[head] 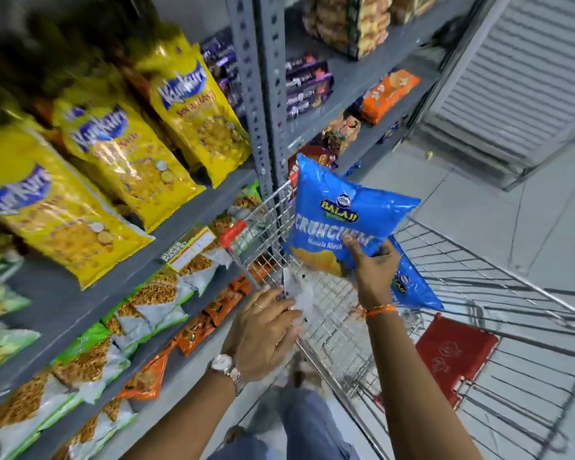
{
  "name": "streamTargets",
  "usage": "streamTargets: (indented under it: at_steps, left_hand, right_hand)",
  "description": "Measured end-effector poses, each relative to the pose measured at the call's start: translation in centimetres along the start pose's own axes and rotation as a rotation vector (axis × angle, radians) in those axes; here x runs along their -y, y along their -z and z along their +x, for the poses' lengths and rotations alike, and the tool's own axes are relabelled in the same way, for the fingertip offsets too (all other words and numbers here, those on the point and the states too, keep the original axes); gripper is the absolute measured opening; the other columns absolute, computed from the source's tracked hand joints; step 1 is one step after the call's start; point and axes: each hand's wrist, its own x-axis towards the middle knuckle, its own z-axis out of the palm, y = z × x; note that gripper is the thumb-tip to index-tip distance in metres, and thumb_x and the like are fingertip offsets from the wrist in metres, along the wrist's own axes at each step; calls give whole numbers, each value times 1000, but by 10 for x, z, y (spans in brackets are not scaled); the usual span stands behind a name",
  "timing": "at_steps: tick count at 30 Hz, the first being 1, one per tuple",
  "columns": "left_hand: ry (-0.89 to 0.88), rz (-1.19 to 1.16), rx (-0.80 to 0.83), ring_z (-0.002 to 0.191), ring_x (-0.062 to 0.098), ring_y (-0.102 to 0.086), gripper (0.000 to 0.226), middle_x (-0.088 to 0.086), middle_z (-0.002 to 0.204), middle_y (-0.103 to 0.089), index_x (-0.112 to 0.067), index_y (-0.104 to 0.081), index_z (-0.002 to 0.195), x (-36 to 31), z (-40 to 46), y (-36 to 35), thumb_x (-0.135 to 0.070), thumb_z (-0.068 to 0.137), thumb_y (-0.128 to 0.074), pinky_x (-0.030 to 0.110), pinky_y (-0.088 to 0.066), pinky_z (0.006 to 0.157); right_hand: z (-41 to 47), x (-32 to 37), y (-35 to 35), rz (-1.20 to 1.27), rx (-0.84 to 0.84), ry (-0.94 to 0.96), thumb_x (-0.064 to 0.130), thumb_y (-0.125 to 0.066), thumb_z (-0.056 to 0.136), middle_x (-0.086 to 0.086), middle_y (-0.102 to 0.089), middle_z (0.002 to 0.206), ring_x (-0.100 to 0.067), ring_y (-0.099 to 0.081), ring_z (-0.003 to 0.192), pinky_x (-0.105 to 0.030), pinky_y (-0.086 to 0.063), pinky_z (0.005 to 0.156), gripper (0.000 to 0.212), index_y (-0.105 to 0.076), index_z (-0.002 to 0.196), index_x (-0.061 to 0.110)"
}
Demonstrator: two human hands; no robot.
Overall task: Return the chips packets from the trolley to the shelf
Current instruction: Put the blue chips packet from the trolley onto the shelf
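One blue packet — right hand

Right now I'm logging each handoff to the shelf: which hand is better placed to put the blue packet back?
The right hand. Its grip is closed on the blue chips packet, lifted above the trolley. The left hand rests low on the trolley's near edge, holding no packet.

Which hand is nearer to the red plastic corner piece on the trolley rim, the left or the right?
Left. The left hand is just below the red corner piece, at the trolley rim. The right hand is farther right, gripping the blue chips packet.
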Motion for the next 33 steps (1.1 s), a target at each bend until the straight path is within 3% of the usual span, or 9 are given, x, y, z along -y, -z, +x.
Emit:
streamTargets:
  at_steps: [4, 7, 10, 16, 22, 25, 29, 33]
  left_hand:
    - [82, 89, -263, 144, 26, -45, 49, -3, 148, -57, -18, -62, 140, -20, 3, 81, -44, 102, -45, 43, -27, 124]
    - [155, 188, -452, 150, 28, -36, 56, 0, 157, -47, -15, -52, 148, -30, 5, 156, -46, 102, -41, 43, -17, 127]
    - [249, 367, -586, 151, 32, -34, 64, 4, 160, -42, -11, -47, 152, -29, -2, 230, -45, 97, -50, 52, -21, 125]
    - [459, 612, -804, 151, 37, -32, 69, 10, 161, -40, -9, -43, 153, -12, -47, 334, -48, 97, -49, 53, -18, 126]
    - [609, 737, -903, 150, 37, -34, 69, 12, 159, -43, -6, -43, 152, 20, -114, 387, -49, 98, -41, 52, -17, 127]
    - [674, 741, -890, 145, 38, -41, 69, 15, 152, -51, -4, -48, 149, 43, -143, 396, -51, 99, -37, 54, -24, 124]
    - [638, 779, -854, 124, 38, -60, 67, 15, 139, -63, -5, -58, 139, 58, -160, 396, -54, 103, -29, 49, -38, 102]
    - [661, 730, -847, 124, 34, -61, 63, 8, 141, -62, -11, -58, 140, 61, -161, 394, -53, 100, -34, 47, -40, 98]
  right_hand:
    - [-30, 66, -16, 17, 99, 70, 5, -85, 78, -6, -80, 92, -26, -73, 87, -49, -62, 82, 19, -80, 88, 20]
    - [-51, 118, -29, 34, 191, 100, 14, -86, 73, -11, -80, 93, -26, -73, 86, -55, -63, 83, 19, -79, 91, 12]
    - [-67, 177, -53, 65, 254, 131, 5, -82, 77, -14, -81, 100, -26, -78, 87, -49, -65, 78, 30, -74, 105, -2]
    - [-104, 288, -99, 131, 481, 288, 16, -80, 74, -11, -81, 102, -30, -78, 92, -49, -64, 79, 32, -75, 104, 7]
    - [-141, 354, -154, 253, 735, 360, 27, -82, 63, -4, -82, 96, -18, -78, 82, -32, -65, 71, 41, -75, 99, 9]
    - [-155, 376, -195, 272, 836, 397, 35, -84, 59, -4, -82, 98, -20, -78, 88, -33, -64, 76, 40, -79, 93, 15]
    - [-178, 393, -261, 310, 936, 407, 34, -86, 63, -8, -81, 104, -27, -75, 97, -42, -62, 87, 45, -76, 100, 11]
    - [-181, 396, -319, 265, 991, 363, 23, -84, 78, -3, -81, 87, -22, -74, 87, -43, -59, 86, 21, -77, 93, 9]
